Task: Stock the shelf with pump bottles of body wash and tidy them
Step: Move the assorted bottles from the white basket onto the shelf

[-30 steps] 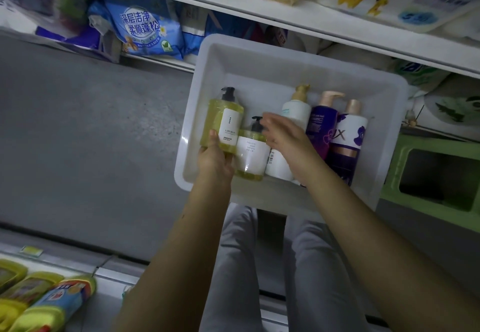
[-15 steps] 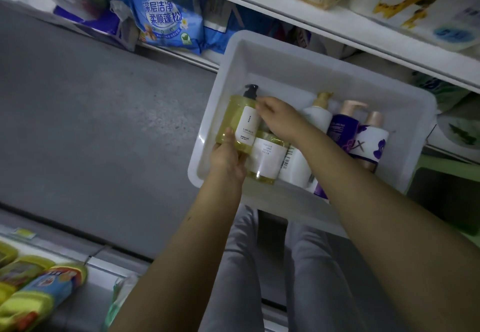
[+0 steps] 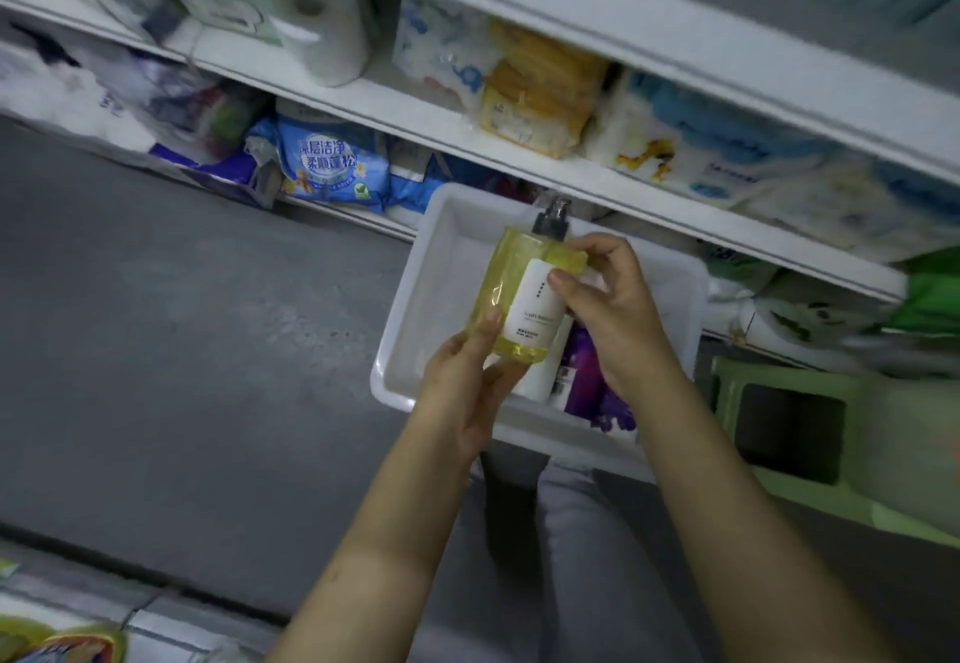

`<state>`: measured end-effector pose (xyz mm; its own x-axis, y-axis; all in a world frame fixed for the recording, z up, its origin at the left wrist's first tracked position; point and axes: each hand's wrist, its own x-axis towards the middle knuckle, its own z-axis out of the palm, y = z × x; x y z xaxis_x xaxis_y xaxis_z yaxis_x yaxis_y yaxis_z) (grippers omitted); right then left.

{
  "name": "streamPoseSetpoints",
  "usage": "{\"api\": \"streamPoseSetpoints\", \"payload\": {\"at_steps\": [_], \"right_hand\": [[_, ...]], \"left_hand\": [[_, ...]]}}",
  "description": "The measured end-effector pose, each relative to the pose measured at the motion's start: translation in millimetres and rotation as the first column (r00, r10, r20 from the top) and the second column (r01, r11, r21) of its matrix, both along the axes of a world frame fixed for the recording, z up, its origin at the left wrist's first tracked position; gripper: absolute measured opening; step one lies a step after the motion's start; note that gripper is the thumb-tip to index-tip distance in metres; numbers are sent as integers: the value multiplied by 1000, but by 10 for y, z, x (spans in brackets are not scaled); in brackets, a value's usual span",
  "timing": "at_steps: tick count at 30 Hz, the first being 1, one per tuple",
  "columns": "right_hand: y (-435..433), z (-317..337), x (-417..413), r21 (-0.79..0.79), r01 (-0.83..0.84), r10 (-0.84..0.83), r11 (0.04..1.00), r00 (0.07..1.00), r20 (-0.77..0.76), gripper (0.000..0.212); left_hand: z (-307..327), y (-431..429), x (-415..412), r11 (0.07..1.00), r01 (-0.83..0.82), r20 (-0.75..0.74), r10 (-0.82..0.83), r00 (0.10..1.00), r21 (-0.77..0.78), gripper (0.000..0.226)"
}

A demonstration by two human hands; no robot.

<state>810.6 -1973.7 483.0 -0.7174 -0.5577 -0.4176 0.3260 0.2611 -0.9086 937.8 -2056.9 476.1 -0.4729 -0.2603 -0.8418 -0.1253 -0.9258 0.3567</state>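
Note:
I hold a yellow pump bottle (image 3: pixel 517 293) with a black pump and a white label above the white bin (image 3: pixel 415 299). My left hand (image 3: pixel 467 387) grips its lower left side. My right hand (image 3: pixel 608 309) pinches its right shoulder and label. Under the bottle, inside the bin, a white bottle (image 3: pixel 537 379) and a purple bottle (image 3: pixel 584 376) show in part; the rest of the bin's contents are hidden by my hands. The white shelf (image 3: pixel 519 163) runs across above the bin.
Paper rolls (image 3: pixel 322 23) and packs of tissue (image 3: pixel 540 91) fill the shelves. A blue detergent bag (image 3: pixel 332 163) lies on the lowest level. A green plastic stool (image 3: pixel 789 423) stands right of the bin. Grey floor (image 3: pixel 182 350) spreads to the left. Yellow packs (image 3: pixel 62 644) lie at the bottom left.
The yellow bottle has been lifted out of the bin by both hands. The view has tilted upward, showing more shelves.

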Motion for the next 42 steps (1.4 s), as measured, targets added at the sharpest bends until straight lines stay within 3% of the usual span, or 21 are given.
{"api": "streamPoseSetpoints", "payload": {"at_steps": [3,6,11,15,18,21,24,26,31,35,42], "right_hand": [[235,567,68,-63,139,-140,988,990,-15,48],[484,1148,118,-164,223,-229,961,973,-19,66],[876,1932,82,-277,270,-295,922,954,-54,50],[1194,2442,-13,-395,316,-365,863,930,-53,47],[1451,2782,-104,-474,364,-443,801,894,-61,49],[1734,3005,-247,-514,421,-513,747,857,-44,55],[2061,3132,-430,-522,431,-535,736,843,-58,54],[2306,3209,-588,-537,419,-539,732,838,-81,47],[2992,3372,-1082,-536,334,-494,775,849,-185,49],[3431,3497,-1485,-558,299,-471,774,861,-192,63],[3795,3699,-2042,-561,246,-434,791,871,-231,44]], "left_hand": [[467,75,35,995,89,-120,-94,988,-47,67],[908,155,4,952,243,-277,-287,917,-184,47],[1645,318,-264,879,320,-388,-448,805,-353,55],[2190,556,-486,797,346,-394,-561,728,-494,52],[2518,816,-687,655,376,-294,-680,672,-656,38],[2731,1069,-906,483,356,-177,-756,630,-800,51],[2872,1413,-1103,491,338,-218,-769,601,-803,69],[2953,1678,-1231,482,309,-220,-763,607,-820,70],[3120,2248,-1675,488,154,-253,-666,702,-859,34],[3254,2591,-2016,452,12,-279,-572,771,-892,41],[3482,2871,-2486,376,-130,-299,-438,848,-918,53]]}}
